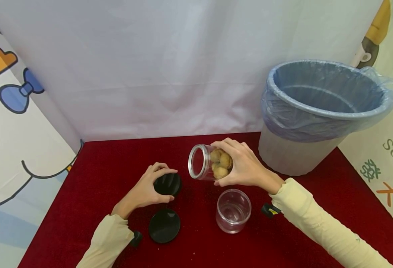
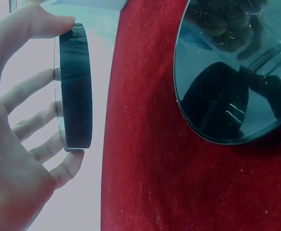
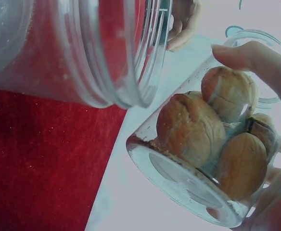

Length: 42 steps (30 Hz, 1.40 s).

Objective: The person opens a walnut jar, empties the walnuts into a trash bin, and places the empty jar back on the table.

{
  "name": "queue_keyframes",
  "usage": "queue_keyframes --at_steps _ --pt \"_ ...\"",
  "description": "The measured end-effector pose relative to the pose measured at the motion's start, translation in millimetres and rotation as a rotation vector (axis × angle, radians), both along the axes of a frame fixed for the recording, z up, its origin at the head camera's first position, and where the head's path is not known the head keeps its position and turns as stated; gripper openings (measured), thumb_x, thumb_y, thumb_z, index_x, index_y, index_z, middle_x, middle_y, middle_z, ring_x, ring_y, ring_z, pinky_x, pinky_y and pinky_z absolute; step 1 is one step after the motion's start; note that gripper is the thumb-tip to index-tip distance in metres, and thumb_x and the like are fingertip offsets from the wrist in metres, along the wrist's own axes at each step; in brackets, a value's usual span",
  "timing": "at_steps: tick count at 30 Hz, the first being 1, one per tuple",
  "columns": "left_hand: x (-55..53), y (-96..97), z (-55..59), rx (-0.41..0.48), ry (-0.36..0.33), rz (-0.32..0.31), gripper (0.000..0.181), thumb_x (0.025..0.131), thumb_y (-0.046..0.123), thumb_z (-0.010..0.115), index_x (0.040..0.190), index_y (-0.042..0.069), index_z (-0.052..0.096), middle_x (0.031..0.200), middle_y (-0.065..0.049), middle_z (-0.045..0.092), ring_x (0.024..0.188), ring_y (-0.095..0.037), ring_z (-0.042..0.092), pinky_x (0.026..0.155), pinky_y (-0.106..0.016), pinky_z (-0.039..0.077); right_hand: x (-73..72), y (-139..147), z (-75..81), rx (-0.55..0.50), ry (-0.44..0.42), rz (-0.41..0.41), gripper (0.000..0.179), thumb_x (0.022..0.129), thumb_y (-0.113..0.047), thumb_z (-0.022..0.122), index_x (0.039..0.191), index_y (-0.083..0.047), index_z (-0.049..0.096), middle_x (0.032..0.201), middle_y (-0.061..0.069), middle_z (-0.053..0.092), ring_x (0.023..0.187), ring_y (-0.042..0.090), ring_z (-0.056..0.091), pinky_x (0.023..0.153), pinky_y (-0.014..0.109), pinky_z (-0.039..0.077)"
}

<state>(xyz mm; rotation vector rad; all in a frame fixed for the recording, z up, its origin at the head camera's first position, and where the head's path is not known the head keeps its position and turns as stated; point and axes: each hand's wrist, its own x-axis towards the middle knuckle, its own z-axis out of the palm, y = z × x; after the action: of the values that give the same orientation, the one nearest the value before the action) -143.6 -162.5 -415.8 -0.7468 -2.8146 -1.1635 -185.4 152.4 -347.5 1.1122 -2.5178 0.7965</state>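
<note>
Red cloth [image 1: 92, 208] is covering the table I am working at, with a pale curtain [image 1: 169, 67] hanging behind it and cartoon panels standing at both sides.

Nearest to me, a black lid [image 1: 164, 225] is lying flat on the cloth, and just to its right an empty clear jar [image 1: 233, 210] is standing upright with its mouth open. In the left wrist view that flat lid [image 2: 232, 77] is mirroring the things above it.

A little farther out, my left hand [image 1: 146, 190] is holding a second black lid [image 1: 168, 184], thumb on one edge and fingertips [image 2: 70, 163] curling round the other, so the lid [image 2: 75, 86] is standing on edge off the cloth.

To the right of it, my right hand [image 1: 241, 167] is wrapping round a clear jar of walnuts [image 1: 210, 162], tipping it on its side with the open mouth pointing left, above and just behind the empty jar. The walnuts [image 3: 217, 134] are crowding against the jar's bottom, near my palm; the jar [image 3: 193, 183] is clear of the table.

Farthest away, at the right back corner, a grey bin [image 1: 290, 152] lined with a blue bag [image 1: 317, 119] is standing on the cloth.
</note>
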Motion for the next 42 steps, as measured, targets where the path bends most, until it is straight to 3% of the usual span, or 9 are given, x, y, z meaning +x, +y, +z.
queue_keyframes --at_steps 24,36,42 --pt "-3.4 -0.7 -15.9 -0.058 -0.049 0.026 0.067 0.064 0.031 0.083 0.127 0.022 0.060 0.124 0.001 0.043 0.111 -0.022 0.036 0.084 -0.049 0.043 -1.4 1 -1.3 0.007 -0.003 0.007 0.091 0.046 -0.045 0.089 0.125 -0.017 0.055 0.106 -0.006 0.054 0.090 0.010 0.051 0.075 0.035 0.034" --pt "-6.1 1.5 -18.6 -0.092 -0.086 0.030 0.069 0.065 0.032 0.083 0.128 0.018 0.059 0.125 -0.001 0.042 0.114 -0.025 0.036 0.091 -0.053 0.038 -2.2 2 -0.5 0.017 -0.001 0.006 0.092 0.045 -0.046 0.088 0.126 -0.017 0.055 0.107 -0.005 0.055 0.090 0.011 0.050 0.074 0.034 0.034" --pt "-7.0 3.2 -20.3 -0.115 -0.090 0.034 0.069 0.066 0.033 0.082 0.129 0.017 0.058 0.126 -0.003 0.042 0.115 -0.026 0.036 0.087 -0.049 0.040 -2.0 3 -0.8 0.018 0.002 0.004 0.092 0.045 -0.045 0.089 0.126 -0.017 0.055 0.107 -0.005 0.055 0.091 0.011 0.050 0.074 0.034 0.034"
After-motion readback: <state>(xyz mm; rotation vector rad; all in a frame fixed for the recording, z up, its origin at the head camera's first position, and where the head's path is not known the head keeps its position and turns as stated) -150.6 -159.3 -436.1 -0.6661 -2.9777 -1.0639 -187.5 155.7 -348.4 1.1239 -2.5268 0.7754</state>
